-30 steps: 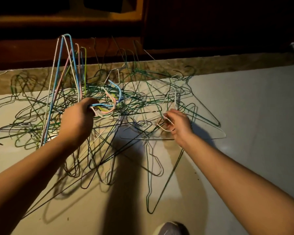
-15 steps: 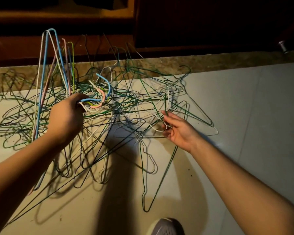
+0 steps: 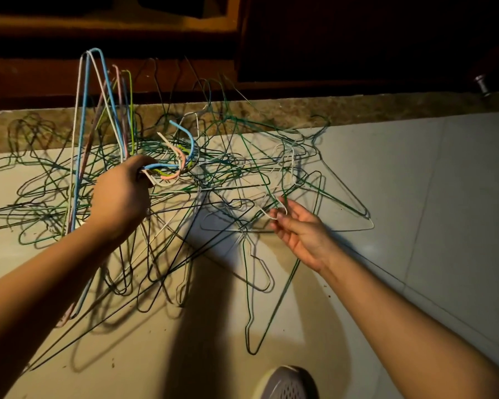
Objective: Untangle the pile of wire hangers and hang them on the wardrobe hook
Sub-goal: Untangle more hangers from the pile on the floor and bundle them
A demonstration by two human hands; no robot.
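Note:
A big tangle of thin wire hangers (image 3: 228, 180), mostly green and dark, lies spread on the pale floor. My left hand (image 3: 121, 194) grips a bundle of coloured hangers (image 3: 98, 116), blue, white, pink and yellow-green, by their necks; their hooks curl out to the right of my fist and their bodies stand up and slant down past my forearm. My right hand (image 3: 300, 231), palm up, pinches the hook of a white hanger (image 3: 277, 210) at the pile's right side. The wardrobe hook is not in view.
A dark wooden wardrobe base (image 3: 242, 67) runs along the back above a speckled stone strip (image 3: 357, 106). A metal knob (image 3: 483, 84) sits at the far right. A grey perforated object (image 3: 285, 384) shows at the bottom edge. Pale floor tiles (image 3: 444, 197) stretch to the right.
My right hand turned palm up and drew back slightly with the white hook. My left hand kept its grip on the coloured bundle, whose hooks now tilt higher.

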